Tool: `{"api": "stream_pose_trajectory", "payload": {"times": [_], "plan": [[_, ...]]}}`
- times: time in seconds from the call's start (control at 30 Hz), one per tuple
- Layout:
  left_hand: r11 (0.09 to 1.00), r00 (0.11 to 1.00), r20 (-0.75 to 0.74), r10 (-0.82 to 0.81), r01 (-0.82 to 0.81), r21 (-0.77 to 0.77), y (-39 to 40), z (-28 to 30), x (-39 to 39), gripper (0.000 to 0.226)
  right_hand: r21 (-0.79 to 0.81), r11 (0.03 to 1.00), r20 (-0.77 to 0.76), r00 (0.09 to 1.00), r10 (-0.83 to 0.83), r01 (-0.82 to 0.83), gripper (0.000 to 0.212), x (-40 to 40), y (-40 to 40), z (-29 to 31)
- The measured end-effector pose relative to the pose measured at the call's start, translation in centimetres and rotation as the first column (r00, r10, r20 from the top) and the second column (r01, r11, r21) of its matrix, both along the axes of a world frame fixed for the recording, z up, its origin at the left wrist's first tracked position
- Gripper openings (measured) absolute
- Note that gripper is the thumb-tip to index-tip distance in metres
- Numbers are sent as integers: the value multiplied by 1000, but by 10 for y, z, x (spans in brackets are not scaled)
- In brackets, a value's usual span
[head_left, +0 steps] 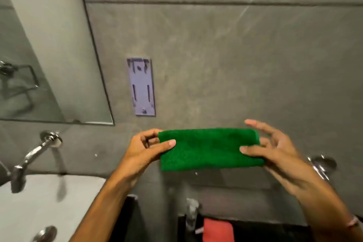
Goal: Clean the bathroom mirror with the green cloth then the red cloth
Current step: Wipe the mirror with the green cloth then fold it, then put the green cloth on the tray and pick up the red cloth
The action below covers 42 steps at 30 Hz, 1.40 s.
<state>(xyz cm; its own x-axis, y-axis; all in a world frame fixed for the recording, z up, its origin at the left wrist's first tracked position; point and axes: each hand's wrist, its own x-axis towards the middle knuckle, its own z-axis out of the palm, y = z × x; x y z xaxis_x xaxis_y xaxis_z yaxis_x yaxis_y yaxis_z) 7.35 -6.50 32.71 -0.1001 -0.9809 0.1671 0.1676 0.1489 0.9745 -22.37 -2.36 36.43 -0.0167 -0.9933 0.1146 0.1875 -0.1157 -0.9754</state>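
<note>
Over the counter edge, before the grey wall: green cloth (210, 148) folded into a band, pinched at its ends by left hand (146, 151) and right hand (275, 155). Mirror (49, 55) well left; red cloth (217, 230) below. Risk: right hand's other fingers splayed, thumb-only hold, so the fold may slip open or drop.

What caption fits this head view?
Both hands, left hand and right hand, hold a folded green cloth before the wall, mirror at left, red cloth below.
</note>
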Motion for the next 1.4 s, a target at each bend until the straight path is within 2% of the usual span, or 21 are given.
{"api": "stream_pose_trajectory", "payload": {"times": [0.1,0.2,0.33,0.47,0.63,0.77,0.87,0.93,1.0,1.03,1.1,1.17,1.2,1.27,1.4], "plan": [[967,998,-15,66,-61,246,22,-84,-27,10,332,943,-22,999,39,-29,57,-18,25,-89],[868,984,27,175,-167,468,46,-164,-42,21,591,806,-17,1000,-11,19,36,-25,48,-177],[706,998,-42,50,-6,708,70,-246,-50,45,796,597,-22,991,-135,99,40,-25,57,-269],[634,997,45,61,-74,770,73,-316,-63,54,907,410,-24,982,-187,101,33,-26,53,-335],[619,965,264,7,-211,756,61,-376,-84,57,944,296,-106,982,-156,149,28,-29,42,-399],[633,934,356,-23,-263,728,51,-401,-91,57,943,267,-198,980,-26,198,30,-25,35,-432],[675,896,432,-106,-254,693,50,-406,-88,50,892,332,-350,933,83,305,25,-26,34,-451],[728,824,546,-152,-280,625,53,-404,-81,43,813,407,-507,850,144,416,21,-27,34,-451],[791,698,689,-197,-302,533,55,-402,-72,42,711,484,-647,745,164,511,28,-27,33,-446],[821,613,759,-219,-305,483,55,-400,-67,45,660,523,-693,706,147,539,32,-26,31,-444],[886,385,896,-224,-303,351,52,-395,-55,54,598,582,-728,677,106,552,36,-26,24,-442],[949,146,977,-157,-250,190,46,-384,-46,69,588,598,-724,684,90,545,38,-28,14,-440],[970,74,993,-97,-216,111,43,-380,-42,78,589,602,-727,679,103,539,40,-29,9,-439],[989,-2,1000,-4,-150,3,40,-373,-33,80,597,611,-735,660,155,520,46,-28,-1,-437],[996,-94,993,74,-43,-78,32,-373,-23,87,619,580,-758,596,264,530,54,-22,-21,-431]]}}
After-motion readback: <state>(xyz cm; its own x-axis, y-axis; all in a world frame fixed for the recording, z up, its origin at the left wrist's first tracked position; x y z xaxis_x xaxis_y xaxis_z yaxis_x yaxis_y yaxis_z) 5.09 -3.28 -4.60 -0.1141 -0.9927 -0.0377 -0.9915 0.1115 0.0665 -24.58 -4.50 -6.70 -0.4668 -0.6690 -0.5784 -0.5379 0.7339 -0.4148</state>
